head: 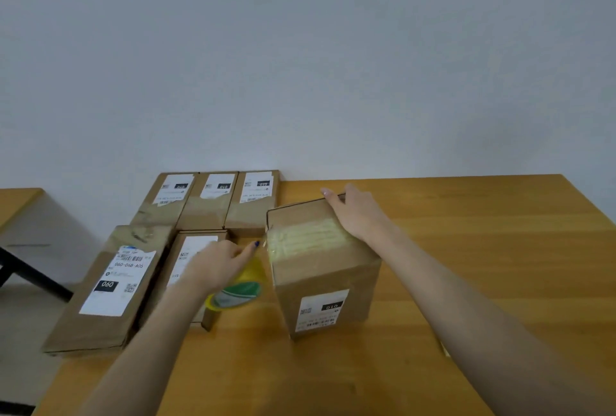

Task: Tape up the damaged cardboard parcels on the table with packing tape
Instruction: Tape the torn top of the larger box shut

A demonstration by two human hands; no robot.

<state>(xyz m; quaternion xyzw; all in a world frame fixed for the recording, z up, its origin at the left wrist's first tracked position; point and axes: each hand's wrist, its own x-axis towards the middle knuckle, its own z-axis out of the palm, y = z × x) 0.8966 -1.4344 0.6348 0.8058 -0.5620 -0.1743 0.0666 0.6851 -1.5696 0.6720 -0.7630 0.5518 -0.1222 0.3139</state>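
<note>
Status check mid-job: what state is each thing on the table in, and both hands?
Box: upright, closed, tape bands across its top.
Tape roll: in the left hand, left of the box, strip drawn toward the box.
Left hand: grips the tape roll.
Right hand: rests flat on the box top.
Three back parcels: flat, labels up.
Two front parcels: flat, labels up.

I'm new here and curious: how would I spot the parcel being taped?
On the orange wooden table, right of the flat brown cardboard parcels, stands a taller brown cardboard box. Only it has yellowish tape across its top and the right hand on it.
</note>
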